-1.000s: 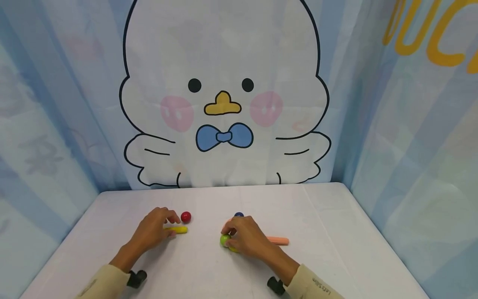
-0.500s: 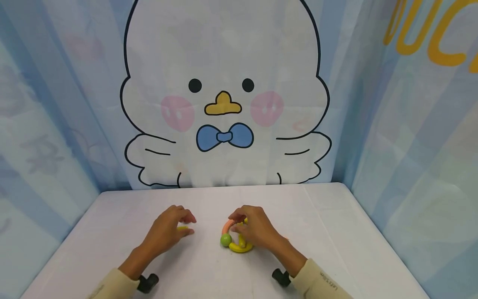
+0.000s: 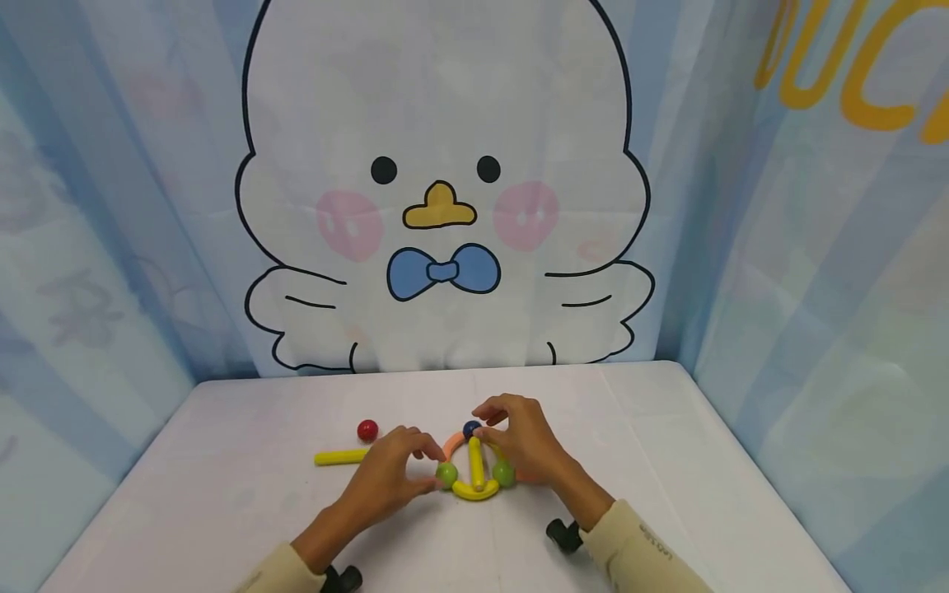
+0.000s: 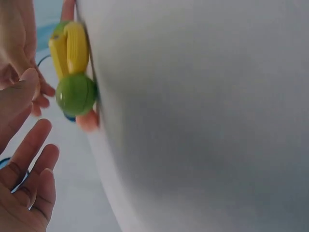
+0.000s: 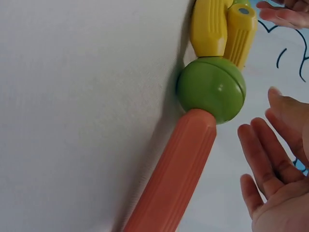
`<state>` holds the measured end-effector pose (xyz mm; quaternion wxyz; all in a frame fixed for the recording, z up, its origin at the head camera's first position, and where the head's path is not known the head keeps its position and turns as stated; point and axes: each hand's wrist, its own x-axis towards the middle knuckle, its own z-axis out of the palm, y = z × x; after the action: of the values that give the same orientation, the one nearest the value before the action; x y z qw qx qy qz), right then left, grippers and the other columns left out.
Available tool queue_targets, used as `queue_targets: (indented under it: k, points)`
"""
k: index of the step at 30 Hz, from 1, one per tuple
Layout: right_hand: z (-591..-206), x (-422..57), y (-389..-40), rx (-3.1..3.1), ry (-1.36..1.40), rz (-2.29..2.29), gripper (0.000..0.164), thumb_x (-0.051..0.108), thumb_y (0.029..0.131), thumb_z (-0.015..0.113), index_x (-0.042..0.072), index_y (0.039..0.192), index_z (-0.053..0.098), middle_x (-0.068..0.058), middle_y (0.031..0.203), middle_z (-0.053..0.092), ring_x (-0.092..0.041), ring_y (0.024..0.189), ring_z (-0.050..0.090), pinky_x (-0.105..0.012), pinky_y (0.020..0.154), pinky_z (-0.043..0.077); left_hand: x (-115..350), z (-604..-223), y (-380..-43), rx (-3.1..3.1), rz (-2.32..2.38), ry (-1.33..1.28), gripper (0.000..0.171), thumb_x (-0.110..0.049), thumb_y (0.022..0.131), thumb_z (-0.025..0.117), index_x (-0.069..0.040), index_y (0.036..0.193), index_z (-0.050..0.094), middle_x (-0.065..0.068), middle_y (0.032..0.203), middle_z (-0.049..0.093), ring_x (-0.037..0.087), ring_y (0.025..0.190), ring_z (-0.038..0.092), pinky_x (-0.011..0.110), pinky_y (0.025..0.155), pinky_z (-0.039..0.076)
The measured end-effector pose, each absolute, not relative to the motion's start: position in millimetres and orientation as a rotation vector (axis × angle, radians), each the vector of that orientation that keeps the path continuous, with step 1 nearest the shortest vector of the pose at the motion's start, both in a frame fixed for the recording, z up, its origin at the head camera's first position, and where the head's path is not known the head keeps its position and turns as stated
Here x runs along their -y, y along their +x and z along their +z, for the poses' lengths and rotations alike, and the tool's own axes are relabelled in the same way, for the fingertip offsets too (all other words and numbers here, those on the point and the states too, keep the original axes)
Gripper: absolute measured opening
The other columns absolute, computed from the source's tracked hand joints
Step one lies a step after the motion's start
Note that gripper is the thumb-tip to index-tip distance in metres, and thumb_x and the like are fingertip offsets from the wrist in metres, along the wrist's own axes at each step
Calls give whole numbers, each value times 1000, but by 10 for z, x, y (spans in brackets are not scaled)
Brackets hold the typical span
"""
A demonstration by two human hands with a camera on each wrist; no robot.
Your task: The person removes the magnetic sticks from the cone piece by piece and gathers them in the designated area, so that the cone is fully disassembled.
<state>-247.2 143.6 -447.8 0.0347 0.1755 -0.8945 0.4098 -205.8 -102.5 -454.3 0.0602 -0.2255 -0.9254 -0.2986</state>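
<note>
A ring of toy rods and balls lies mid-table in the head view. It has a blue ball (image 3: 472, 429) at the back, a left green ball (image 3: 446, 474), a right green ball (image 3: 503, 473), an orange curved rod (image 3: 453, 445) and a yellow curved rod (image 3: 475, 492) in front. A straight yellow rod (image 3: 476, 464) runs between blue ball and front curve. My left hand (image 3: 393, 471) is beside the left green ball, thumb and fingers spread; whether it touches is unclear. Loose-fingered, my right hand (image 3: 525, 435) hovers by the blue ball, its thumb close to it.
Left on the white table (image 3: 645, 412) lie a loose yellow rod (image 3: 339, 457), partly behind my left hand, and a red ball (image 3: 367, 431). A salmon straight rod (image 5: 174, 169) extends from a green ball in the right wrist view. A printed curtain (image 3: 445, 329) stands behind the table.
My left hand has moved right from the loose yellow rod to the left green ball, uncovering the red ball. My right hand has lifted back and right, exposing the ring's centre and right green ball.
</note>
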Motion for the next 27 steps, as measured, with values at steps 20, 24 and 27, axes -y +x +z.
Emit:
queue_targets:
  k: [20, 24, 27]
  points:
    - [-4596, -1341, -2656, 2829, 586, 1157, 18, 8, 99, 75, 9, 116, 79, -6, 113, 76, -20, 101, 73, -42, 93, 61, 600, -4712, -2131, 2770, -890, -872, 30, -30, 81, 95, -23, 100, 73, -7, 100, 69, 12, 99, 59, 28, 84, 54]
    - [-4600, -1334, -2665, 2829, 583, 1132, 16, 6, 98, 75, 9, 114, 80, -5, 111, 76, -18, 98, 73, -40, 90, 62, 594, -4701, -2129, 2775, -877, -867, 29, -29, 82, 94, -23, 101, 73, -6, 100, 69, 11, 96, 58, 27, 83, 53]
    - [-4599, -1324, -2675, 2836, 568, 1143, 16, 6, 98, 74, 10, 113, 80, -5, 110, 76, -17, 98, 72, -39, 90, 62, 608, -4676, -2123, 2776, -865, -869, 28, -30, 84, 93, -22, 102, 73, -6, 101, 69, 11, 98, 59, 28, 85, 54]
